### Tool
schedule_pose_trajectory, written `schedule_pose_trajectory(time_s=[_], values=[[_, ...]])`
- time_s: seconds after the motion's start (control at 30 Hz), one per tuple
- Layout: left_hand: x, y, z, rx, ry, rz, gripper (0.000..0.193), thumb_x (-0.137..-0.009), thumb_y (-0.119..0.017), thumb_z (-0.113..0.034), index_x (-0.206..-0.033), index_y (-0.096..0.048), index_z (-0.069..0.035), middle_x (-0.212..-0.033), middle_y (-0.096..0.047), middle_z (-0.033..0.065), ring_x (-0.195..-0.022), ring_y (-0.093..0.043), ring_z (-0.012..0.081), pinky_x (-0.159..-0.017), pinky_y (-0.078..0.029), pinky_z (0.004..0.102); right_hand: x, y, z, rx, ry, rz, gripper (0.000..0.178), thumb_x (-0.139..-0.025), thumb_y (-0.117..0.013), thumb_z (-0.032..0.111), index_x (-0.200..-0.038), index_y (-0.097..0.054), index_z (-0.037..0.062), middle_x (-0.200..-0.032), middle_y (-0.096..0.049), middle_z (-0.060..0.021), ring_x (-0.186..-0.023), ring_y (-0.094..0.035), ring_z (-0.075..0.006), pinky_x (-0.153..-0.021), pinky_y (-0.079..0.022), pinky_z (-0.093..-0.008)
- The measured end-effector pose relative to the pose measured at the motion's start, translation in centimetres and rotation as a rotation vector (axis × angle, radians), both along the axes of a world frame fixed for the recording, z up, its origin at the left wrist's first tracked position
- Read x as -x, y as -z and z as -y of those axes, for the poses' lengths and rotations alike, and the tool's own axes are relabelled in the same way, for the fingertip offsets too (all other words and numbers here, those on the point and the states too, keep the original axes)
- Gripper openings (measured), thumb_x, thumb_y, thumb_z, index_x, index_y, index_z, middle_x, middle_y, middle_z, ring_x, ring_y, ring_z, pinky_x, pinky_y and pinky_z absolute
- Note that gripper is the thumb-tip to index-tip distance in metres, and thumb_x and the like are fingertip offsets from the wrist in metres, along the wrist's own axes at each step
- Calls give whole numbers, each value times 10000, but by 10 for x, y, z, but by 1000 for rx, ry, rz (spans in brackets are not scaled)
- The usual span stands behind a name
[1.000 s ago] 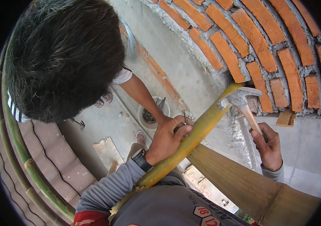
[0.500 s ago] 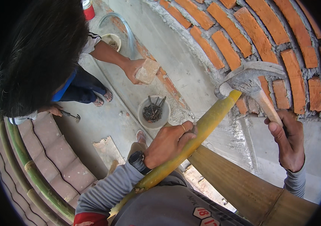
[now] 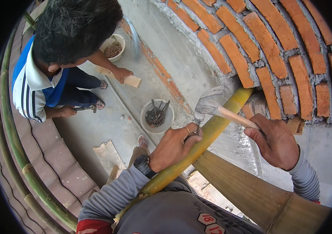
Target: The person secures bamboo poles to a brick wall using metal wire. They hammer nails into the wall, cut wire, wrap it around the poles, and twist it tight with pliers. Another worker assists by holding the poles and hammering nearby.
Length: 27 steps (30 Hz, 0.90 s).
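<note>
Yellow-green bamboo pole (image 3: 209, 134) ran diagonally from the wearer's lap up to the curved red brick wall (image 3: 275, 50), its upper end touching the mortar joints. Judged by its look, the pole was stiff, hollow and fairly light for its length, with a smooth, waxy skin likely to slip under a loose hold; a firm wrap around the shaft near the working point appeared the soundest place to take it. The left hand (image 3: 173, 146) was curled over the pole at mid-length, fingers closed around the shaft, thumb and forefinger drawn together near the hammer head as if pinching a small nail, though the nail itself could not be made out. A dark wristwatch (image 3: 143, 165) sat on that wrist, above a grey sleeve. The right hand (image 3: 277, 142) was clenched around the wooden handle of a claw hammer (image 3: 212, 107), the steel head standing just above the pole and close to the left fingertips. The right forearm came in from the lower right, wrist cocked upward. Below, a white bowl of nails (image 3: 157, 117) stood on the concrete floor. A crouching co-worker's hand (image 3: 121, 74) gripped a wooden block (image 3: 131, 80) nearby.
</note>
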<state>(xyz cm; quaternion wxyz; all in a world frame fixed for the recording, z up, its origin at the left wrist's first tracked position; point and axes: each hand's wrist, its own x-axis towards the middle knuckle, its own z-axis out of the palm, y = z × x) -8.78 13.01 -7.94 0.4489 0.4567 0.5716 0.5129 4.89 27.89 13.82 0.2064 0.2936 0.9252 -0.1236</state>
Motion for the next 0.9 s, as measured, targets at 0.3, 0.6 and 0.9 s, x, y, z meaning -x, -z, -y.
schedule_pose_trajectory(time_s=[0.3, 0.6, 0.9], values=[[4, 22, -2, 91, -136, 223, 247, -1005, -626, -232, -1072, -564, -3, -857, -713, 118, -778, -665, 109, -680, -504, 289, 11, -33, -16, -165, 305, -395, 403, -1030, -565, 366, -1004, -617, -34, -663, -471, -61, -565, -428, -134, -526, -353, -307], [0, 35, 6, 157, -153, 361, 239, -999, -635, -216, -1045, -551, 3, -827, -723, 104, -727, -660, 124, -656, -506, 296, 32, -2, -27, -82, 40, -114, 384, -1003, -600, 339, -973, -653, -40, -703, -594, -134, -585, -531, -199, -560, -394, -354], [0, 33, 10, 143, -177, 201, 153, -973, -619, -152, -1029, -571, -18, -791, -710, 181, -741, -713, 333, -711, -528, 401, 63, 28, -46, 23, 167, -156, 452, -1027, -541, 408, -972, -637, -30, -725, -589, -168, -645, -580, -249, -623, -448, -387]])
